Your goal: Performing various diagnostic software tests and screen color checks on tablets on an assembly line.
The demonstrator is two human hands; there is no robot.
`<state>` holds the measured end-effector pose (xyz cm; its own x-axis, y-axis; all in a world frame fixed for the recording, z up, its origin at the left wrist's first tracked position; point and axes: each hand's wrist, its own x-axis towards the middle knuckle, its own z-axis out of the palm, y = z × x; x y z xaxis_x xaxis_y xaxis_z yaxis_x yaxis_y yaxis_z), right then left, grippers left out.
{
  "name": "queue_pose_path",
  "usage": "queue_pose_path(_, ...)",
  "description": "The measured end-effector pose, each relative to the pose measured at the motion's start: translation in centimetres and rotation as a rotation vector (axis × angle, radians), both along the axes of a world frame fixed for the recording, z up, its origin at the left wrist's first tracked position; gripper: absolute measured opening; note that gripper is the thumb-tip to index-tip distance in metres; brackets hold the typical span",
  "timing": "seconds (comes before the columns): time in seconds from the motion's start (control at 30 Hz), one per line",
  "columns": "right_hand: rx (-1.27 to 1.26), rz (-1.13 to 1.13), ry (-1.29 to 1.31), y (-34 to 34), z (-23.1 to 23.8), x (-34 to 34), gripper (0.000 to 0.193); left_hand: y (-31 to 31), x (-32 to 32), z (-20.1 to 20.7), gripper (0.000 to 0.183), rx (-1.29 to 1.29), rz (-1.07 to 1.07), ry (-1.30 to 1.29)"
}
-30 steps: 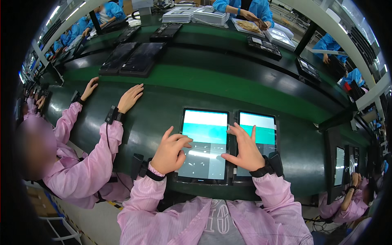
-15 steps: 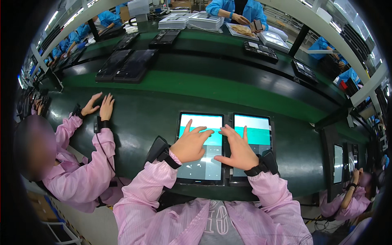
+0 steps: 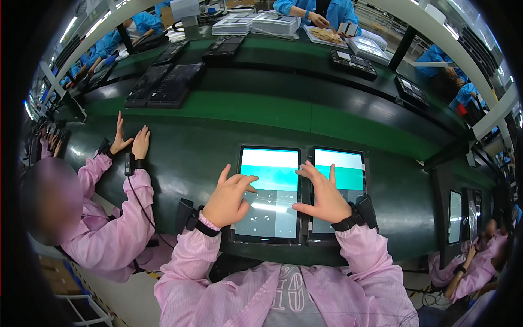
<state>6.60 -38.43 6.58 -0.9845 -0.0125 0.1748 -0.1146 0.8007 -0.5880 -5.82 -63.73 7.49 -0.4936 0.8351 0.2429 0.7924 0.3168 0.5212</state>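
Two lit tablets lie side by side on the dark green bench, each showing a white and turquoise band above a grey keypad-like area. My left hand (image 3: 230, 199) is over the left edge of the left tablet (image 3: 272, 222), fingers apart and holding nothing. Over the right tablet (image 3: 348, 179) hovers my right hand (image 3: 327, 197), its thumb and fingers spread, partly covering the screen. Its thumb points toward the left tablet; whether any fingertip touches glass I cannot tell. Both wrists wear a black strap with a box-shaped device.
At left, a co-worker's hands (image 3: 140, 143) rest near the bench. Dark tablet-like units (image 3: 175, 86) lie beyond a green strip, with more open devices (image 3: 354, 64) at far right. Further back, a person in blue works beside stacked white trays (image 3: 275, 24). A dark frame (image 3: 440, 210) stands at right.
My left hand has moved left, from the middle of the left tablet to its left edge. My right hand has shifted slightly right. The co-worker at left has raised some fingers.
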Motion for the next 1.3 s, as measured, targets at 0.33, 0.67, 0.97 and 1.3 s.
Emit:
queue_pose_path(0.33,0.027,0.015,0.0,-0.4,0.4,-0.1,0.089,-1.9,-0.4,-1.1,0.05,-0.025,0.063,0.099)
queue_pose_path(0.67,0.159,0.034,-0.039,-0.8,-0.5,-0.6,0.089,2.0,-0.6,0.7,0.047,0.09,-0.06,0.064)
queue_pose_path(0.97,0.112,-0.036,0.175,-0.8,-1.0,-0.7,0.086,6.5,-0.6,-1.8,0.048,-0.009,-0.083,0.066)
queue_pose_path(1.3,0.076,-0.029,0.106,1.7,0.3,1.5,0.097,7.5,-0.8,0.7,0.041,0.077,-0.083,0.062)
